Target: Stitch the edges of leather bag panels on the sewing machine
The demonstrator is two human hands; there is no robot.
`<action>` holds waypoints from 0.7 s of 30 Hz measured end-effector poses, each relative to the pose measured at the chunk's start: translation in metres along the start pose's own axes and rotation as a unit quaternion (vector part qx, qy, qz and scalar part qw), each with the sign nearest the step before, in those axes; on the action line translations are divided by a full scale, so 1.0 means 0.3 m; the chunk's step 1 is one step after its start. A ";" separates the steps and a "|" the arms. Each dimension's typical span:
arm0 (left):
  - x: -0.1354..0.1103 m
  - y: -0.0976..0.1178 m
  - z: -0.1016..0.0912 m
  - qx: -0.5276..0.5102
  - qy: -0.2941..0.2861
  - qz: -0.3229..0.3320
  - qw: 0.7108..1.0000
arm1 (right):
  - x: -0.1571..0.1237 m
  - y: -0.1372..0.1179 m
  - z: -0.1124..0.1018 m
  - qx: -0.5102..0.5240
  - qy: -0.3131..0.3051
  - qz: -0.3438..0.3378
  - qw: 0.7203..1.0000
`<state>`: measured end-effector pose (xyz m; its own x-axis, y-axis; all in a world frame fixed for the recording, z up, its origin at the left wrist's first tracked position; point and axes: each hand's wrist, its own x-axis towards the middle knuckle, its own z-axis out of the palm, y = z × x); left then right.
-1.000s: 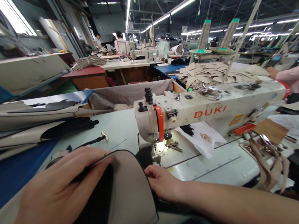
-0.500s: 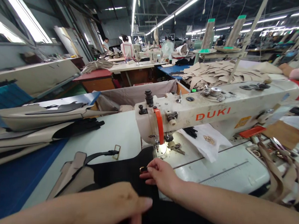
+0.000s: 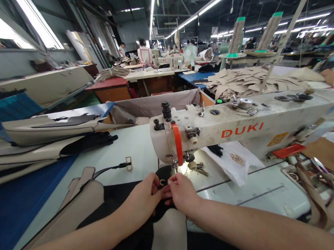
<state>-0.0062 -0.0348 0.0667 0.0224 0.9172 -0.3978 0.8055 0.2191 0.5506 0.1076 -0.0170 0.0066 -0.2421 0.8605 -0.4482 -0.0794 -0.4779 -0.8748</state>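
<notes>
Both hands meet just in front of the needle of a white sewing machine (image 3: pixel 180 137). My left hand (image 3: pixel 141 196) is closed, pinching the edge of a black fabric piece (image 3: pixel 164 173). My right hand (image 3: pixel 182 195) pinches a small black tab with a gold ring (image 3: pixel 162 182), which shows between the two hands. Fingers hide most of the tab. A beige panel (image 3: pixel 170 233) hangs from the work below my hands. To the left, a thin black strap (image 3: pixel 107 169) ends in a rectangular gold buckle (image 3: pixel 129 163) on the table.
Beige and black sewn pieces (image 3: pixel 51 134) lie stacked at the left. Behind the needle, a white sheet (image 3: pixel 232 162) carries small gold parts. Beige cut pieces (image 3: pixel 242 80) are heaped beyond the machine, below thread cones (image 3: pixel 237 37). Other people sit farther back.
My left hand has moved up and forward to meet my right hand at the gold ring. The black fabric has shifted, and the beige panel now shows beneath my hands.
</notes>
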 end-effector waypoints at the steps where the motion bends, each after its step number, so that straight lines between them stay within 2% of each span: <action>1: 0.011 0.003 -0.002 -0.043 0.000 -0.018 0.999 | 0.000 -0.006 0.000 -0.002 0.004 0.014 1.000; 4: 0.043 0.002 -0.007 -0.117 -0.023 -0.037 0.992 | -0.007 -0.023 0.003 -0.004 0.013 0.041 0.999; 7: 0.066 -0.013 -0.009 -0.134 -0.049 -0.048 0.989 | -0.017 -0.038 0.006 -0.007 0.012 0.050 0.999; 11: 0.079 -0.027 -0.013 -0.159 -0.042 -0.031 0.986 | -0.024 -0.053 -0.001 -0.016 0.004 0.050 0.999; 16: 0.080 -0.013 -0.024 -0.204 -0.026 -0.061 0.977 | -0.024 -0.066 -0.020 -0.054 -0.008 0.025 0.998; 21: 0.090 -0.016 -0.038 -0.242 -0.004 -0.087 0.966 | -0.013 -0.078 -0.024 -0.055 -0.013 0.047 0.997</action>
<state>-0.0162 -0.0072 0.0616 -0.0815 0.8502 -0.5201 0.4259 0.5015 0.7531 0.1174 -0.0081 0.0274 -0.2692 0.8074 -0.5249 0.0511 -0.5323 -0.8450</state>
